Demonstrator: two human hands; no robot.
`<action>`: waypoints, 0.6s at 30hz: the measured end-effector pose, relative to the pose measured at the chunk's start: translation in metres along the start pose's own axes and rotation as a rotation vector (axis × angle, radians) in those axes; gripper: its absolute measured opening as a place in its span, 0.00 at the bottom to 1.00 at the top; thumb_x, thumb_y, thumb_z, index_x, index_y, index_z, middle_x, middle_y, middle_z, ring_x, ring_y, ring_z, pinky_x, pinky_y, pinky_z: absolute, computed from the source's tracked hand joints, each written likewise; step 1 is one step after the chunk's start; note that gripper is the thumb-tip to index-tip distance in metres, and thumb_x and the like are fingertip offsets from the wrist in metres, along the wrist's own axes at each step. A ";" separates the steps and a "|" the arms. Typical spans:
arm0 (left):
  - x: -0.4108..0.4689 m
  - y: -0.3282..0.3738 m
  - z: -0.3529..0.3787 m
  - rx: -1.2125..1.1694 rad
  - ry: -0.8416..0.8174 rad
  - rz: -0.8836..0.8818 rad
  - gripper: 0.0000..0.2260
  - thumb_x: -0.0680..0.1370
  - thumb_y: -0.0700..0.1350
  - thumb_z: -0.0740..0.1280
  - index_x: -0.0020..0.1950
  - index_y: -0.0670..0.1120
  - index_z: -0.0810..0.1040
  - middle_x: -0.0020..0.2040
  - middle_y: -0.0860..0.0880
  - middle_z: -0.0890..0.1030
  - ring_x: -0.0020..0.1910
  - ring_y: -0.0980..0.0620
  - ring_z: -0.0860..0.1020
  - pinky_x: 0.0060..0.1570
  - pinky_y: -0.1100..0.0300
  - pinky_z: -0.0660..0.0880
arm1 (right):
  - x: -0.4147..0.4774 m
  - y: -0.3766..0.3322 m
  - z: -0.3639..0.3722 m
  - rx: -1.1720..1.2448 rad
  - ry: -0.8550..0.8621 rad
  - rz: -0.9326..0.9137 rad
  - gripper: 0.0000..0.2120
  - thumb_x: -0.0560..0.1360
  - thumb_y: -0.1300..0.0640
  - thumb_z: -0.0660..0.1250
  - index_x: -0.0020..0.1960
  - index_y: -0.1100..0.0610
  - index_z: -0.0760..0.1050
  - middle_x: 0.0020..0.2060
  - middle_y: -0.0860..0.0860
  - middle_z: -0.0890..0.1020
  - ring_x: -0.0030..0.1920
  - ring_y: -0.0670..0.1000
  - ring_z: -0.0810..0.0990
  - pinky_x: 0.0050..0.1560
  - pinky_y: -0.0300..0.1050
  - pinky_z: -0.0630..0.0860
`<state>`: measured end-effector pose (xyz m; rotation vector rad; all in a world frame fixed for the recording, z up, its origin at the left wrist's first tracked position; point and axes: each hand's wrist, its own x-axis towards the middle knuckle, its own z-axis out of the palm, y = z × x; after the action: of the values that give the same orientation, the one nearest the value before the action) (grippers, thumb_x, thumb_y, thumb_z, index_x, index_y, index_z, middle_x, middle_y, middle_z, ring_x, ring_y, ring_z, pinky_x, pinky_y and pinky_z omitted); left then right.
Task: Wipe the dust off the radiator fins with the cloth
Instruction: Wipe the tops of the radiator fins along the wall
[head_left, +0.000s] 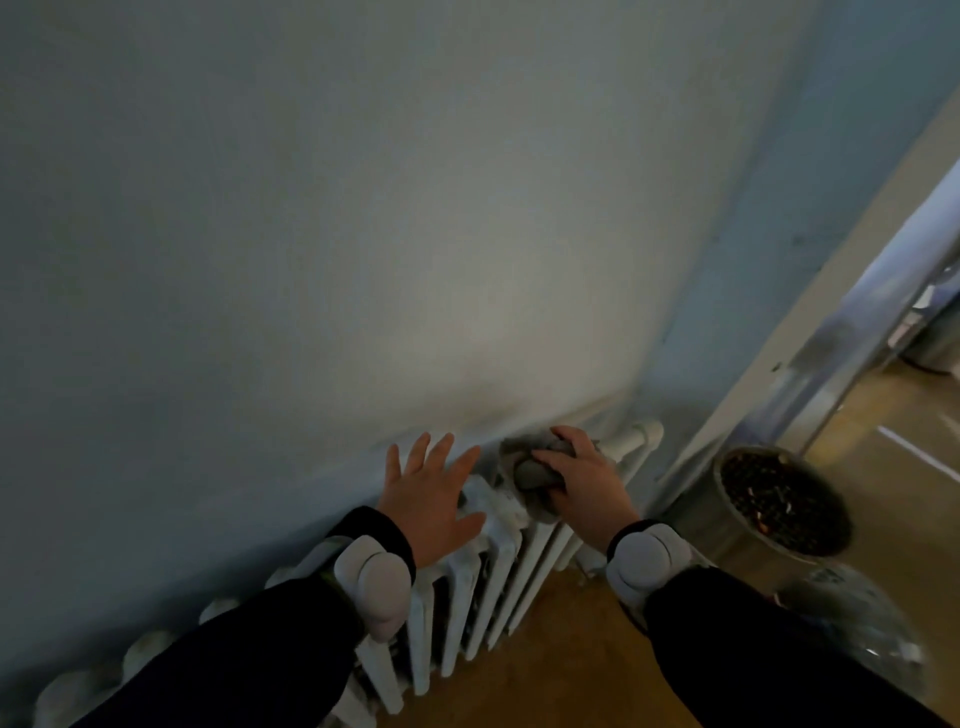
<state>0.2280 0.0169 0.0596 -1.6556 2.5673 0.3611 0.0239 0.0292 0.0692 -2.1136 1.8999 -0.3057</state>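
Your left hand (431, 493) lies flat with its fingers spread over the top of the white ribbed radiator (467, 587), fingertips towards the pale blue wall (363, 234) behind the radiator. Your right hand (582, 483) grips a bunched grey cloth (530, 470) on the radiator's top, nearer its right end. White rounded wrist bands (371, 577) sit at the cuffs of your dark sleeves (260, 649). Just past the radiator's right end stands a grey bin (727, 525) with dark contents, and a wooden floor (561, 665) runs in front of the radiator
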 end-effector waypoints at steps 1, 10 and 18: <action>0.005 0.001 0.001 0.001 -0.009 0.002 0.34 0.78 0.62 0.56 0.78 0.56 0.43 0.79 0.48 0.43 0.76 0.43 0.40 0.71 0.40 0.38 | 0.003 0.004 0.000 0.001 -0.001 0.003 0.20 0.76 0.59 0.63 0.67 0.51 0.72 0.73 0.53 0.59 0.69 0.56 0.65 0.69 0.38 0.56; 0.052 0.026 0.001 0.019 -0.003 -0.016 0.32 0.78 0.62 0.52 0.78 0.53 0.46 0.78 0.47 0.53 0.75 0.44 0.53 0.72 0.47 0.50 | 0.044 0.057 -0.005 0.055 -0.054 -0.070 0.21 0.74 0.62 0.66 0.67 0.53 0.73 0.72 0.55 0.60 0.69 0.56 0.65 0.68 0.36 0.56; 0.101 0.075 -0.004 -0.009 0.105 -0.105 0.31 0.79 0.58 0.57 0.77 0.48 0.52 0.71 0.46 0.68 0.67 0.44 0.66 0.64 0.54 0.63 | 0.080 0.117 -0.017 -0.023 -0.175 -0.247 0.20 0.74 0.61 0.65 0.65 0.54 0.75 0.71 0.54 0.62 0.67 0.56 0.68 0.62 0.27 0.53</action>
<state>0.1181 -0.0447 0.0573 -1.8514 2.5401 0.2875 -0.0827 -0.0621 0.0423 -2.3097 1.5559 -0.1434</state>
